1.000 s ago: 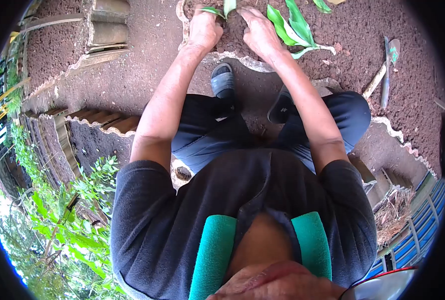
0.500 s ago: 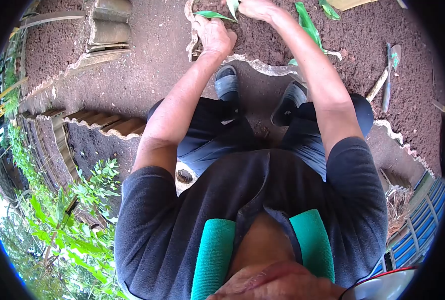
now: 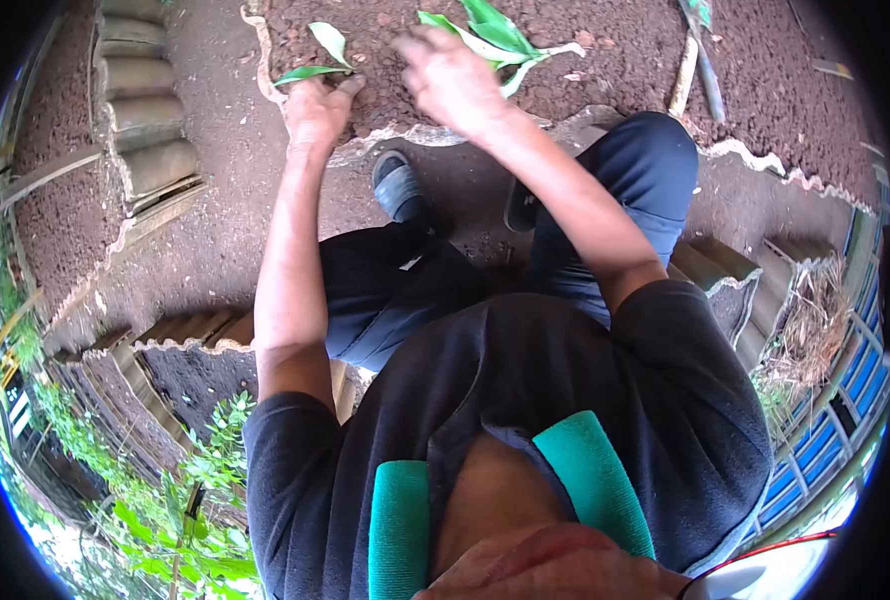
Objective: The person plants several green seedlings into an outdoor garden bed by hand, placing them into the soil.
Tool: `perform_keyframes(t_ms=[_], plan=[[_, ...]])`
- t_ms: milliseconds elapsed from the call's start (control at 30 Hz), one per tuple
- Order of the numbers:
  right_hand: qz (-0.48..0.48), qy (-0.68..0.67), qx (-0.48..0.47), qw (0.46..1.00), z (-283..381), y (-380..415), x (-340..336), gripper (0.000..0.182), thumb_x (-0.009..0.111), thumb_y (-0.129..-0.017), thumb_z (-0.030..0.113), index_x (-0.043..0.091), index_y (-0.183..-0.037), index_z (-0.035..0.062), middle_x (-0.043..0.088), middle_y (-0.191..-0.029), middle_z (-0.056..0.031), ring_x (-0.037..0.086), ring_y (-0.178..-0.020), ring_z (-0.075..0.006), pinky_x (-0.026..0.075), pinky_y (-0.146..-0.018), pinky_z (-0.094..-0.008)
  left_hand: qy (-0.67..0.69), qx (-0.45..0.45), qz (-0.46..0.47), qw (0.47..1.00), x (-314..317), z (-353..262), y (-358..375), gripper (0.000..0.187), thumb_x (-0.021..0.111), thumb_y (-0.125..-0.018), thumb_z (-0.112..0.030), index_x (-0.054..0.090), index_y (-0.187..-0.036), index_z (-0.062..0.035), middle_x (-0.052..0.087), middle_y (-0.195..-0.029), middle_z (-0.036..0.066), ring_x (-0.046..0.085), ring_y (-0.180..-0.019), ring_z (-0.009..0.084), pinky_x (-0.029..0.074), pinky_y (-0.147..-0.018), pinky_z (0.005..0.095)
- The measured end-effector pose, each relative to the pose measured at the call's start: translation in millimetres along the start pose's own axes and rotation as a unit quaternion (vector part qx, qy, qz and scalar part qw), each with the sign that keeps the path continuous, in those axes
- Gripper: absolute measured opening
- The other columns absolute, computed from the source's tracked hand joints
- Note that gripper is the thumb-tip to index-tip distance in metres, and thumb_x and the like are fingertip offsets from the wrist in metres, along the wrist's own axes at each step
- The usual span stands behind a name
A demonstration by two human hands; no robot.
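Observation:
My left hand is low on the soil at the base of a small plant with a few green leaves, beside the bed's wavy edge. Its fingers are closed round the stem base, partly hidden. My right hand hovers over the brown soil, blurred, fingers apart, with nothing visible in it. Right of it lies a loose leafy cutting with a pale root end.
A trowel-like tool and a pale stick lie on the soil at the upper right. Wavy tile edging borders the bed. Stacked curved tiles stand at the left. Green foliage grows lower left.
The view has shifted, so the bed appears further left. My right hand has come away from the small plant and opened over the soil; my left hand stays at its base.

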State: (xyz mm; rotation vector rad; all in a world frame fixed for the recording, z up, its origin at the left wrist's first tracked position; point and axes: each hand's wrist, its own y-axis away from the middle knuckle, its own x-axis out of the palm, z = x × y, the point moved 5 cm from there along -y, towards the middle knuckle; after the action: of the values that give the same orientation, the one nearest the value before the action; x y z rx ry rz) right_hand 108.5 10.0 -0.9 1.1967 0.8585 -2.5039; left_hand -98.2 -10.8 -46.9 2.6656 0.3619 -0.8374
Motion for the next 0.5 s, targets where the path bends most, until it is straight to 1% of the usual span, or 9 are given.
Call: perform_keyframes(t_ms=[33,100,133,167,233,300,400,433,500], plan=[[0.007,0.116,-0.031,0.993,-19.2,-0.6,-16.9,0.025,0.069,-0.072,0.011,0.07,-0.096,0.0044,0.07,-0.099,-0.0154,0.069,-0.091,-0.0332,0.058,-0.078,-0.0445,0.008,0.022,-0.017,1.0,-5.5,7.8,-1.5,0.035,0.083,-0.087,-0.025,0.075,-0.109,0.0012,0.076,-0.089,0.01,0.068,-0.065,0.0146,0.056,-0.06,0.0274],[-0.01,0.276,0.01,0.961,-58.7,8.4,-67.3,0.018,0.072,-0.067,0.016,0.071,-0.083,0.0082,0.069,-0.091,-0.0121,0.067,-0.086,-0.0291,0.057,-0.077,-0.0408,-0.088,-0.041,-0.086,0.992,-45.2,-2.9,-0.7,0.03,0.084,-0.084,-0.029,0.08,-0.097,-0.0021,0.077,-0.08,0.016,0.074,-0.072,0.02,0.058,-0.074,0.0351],[0.005,0.304,0.024,0.952,-76.4,8.7,-83.3,0.017,0.073,-0.07,0.016,0.073,-0.085,0.0075,0.071,-0.098,-0.0137,0.067,-0.09,-0.0307,0.054,-0.086,-0.044,-0.185,-0.104,-0.108,0.971,-64.4,-11.4,-0.3,0.031,0.083,-0.083,-0.033,0.082,-0.098,-0.006,0.077,-0.081,0.018,0.075,-0.073,0.022,0.058,-0.077,0.0361],[0.056,0.303,0.071,0.949,-119.8,22.8,-73.2,0.016,0.069,-0.077,0.013,0.075,-0.091,0.0082,0.072,-0.104,-0.0143,0.067,-0.094,-0.0321,0.051,-0.095,-0.0467,-0.26,-0.086,-0.12,0.954,-74.8,-11.7,-4.2,0.031,0.08,-0.085,-0.032,0.082,-0.099,-0.0049,0.077,-0.081,0.018,0.074,-0.07,0.0219,0.058,-0.076,0.0369],[0.05,0.287,0.059,0.955,-143.7,33.6,-74.6,0.024,0.067,-0.083,0.015,0.078,-0.104,0.0147,0.072,-0.116,-0.0188,0.07,-0.104,-0.0312,0.049,-0.103,-0.0499,-0.154,-0.085,-0.094,0.98,-80.9,-32.1,9.5,0.027,0.078,-0.086,-0.029,0.082,-0.102,-0.0068,0.078,-0.083,0.015,0.072,-0.066,0.0205,0.057,-0.071,0.0377],[0.114,0.262,0.069,0.956,-145.7,27.1,-84.2,0.024,0.068,-0.085,0.018,0.079,-0.107,0.0166,0.075,-0.108,-0.0171,0.073,-0.101,-0.0293,0.053,-0.099,-0.0477,0.075,0.015,0.021,0.997,-58.8,-48.6,26.7,0.022,0.079,-0.087,-0.027,0.083,-0.098,-0.0085,0.077,-0.077,0.007,0.066,-0.058,0.0171,0.054,-0.063,0.0336],[0.107,0.009,0.226,0.968,-96.6,0.6,-129.1,0.019,0.069,-0.091,0.024,0.08,-0.101,0.0123,0.076,-0.089,-0.0139,0.075,-0.084,-0.0326,0.059,-0.081,-0.0401,0.058,0.009,0.27,0.961,-16.8,-79.1,46.1,0.025,0.08,-0.089,-0.033,0.081,-0.096,-0.0089,0.073,-0.075,0.005,0.06,-0.057,0.0099,0.049,-0.055,0.0258],[0.057,-0.028,0.206,0.976,-96.3,-5.4,-130.6,0.019,0.071,-0.09,0.023,0.08,-0.101,0.01,0.077,-0.092,-0.0145,0.075,-0.085,-0.0319,0.058,-0.081,-0.0391,0.071,0.008,0.344,0.936,0.8,-82.7,48.4,0.032,0.08,-0.09,-0.038,0.081,-0.1,-0.0078,0.073,-0.079,0.006,0.058,-0.057,0.007,0.048,-0.053,0.0245],[0.072,-0.069,0.259,0.961,-62.4,-25.5,-144.6,0.022,0.072,-0.09,0.022,0.079,-0.107,0.0098,0.076,-0.092,-0.0175,0.075,-0.087,-0.0315,0.058,-0.082,-0.0388,0.135,-0.018,0.37,0.919,25.4,-105.3,54.0,0.037,0.079,-0.092,-0.036,0.077,-0.111,-0.0036,0.075,-0.086,0.007,0.061,-0.06,0.007,0.048,-0.053,0.0223]])
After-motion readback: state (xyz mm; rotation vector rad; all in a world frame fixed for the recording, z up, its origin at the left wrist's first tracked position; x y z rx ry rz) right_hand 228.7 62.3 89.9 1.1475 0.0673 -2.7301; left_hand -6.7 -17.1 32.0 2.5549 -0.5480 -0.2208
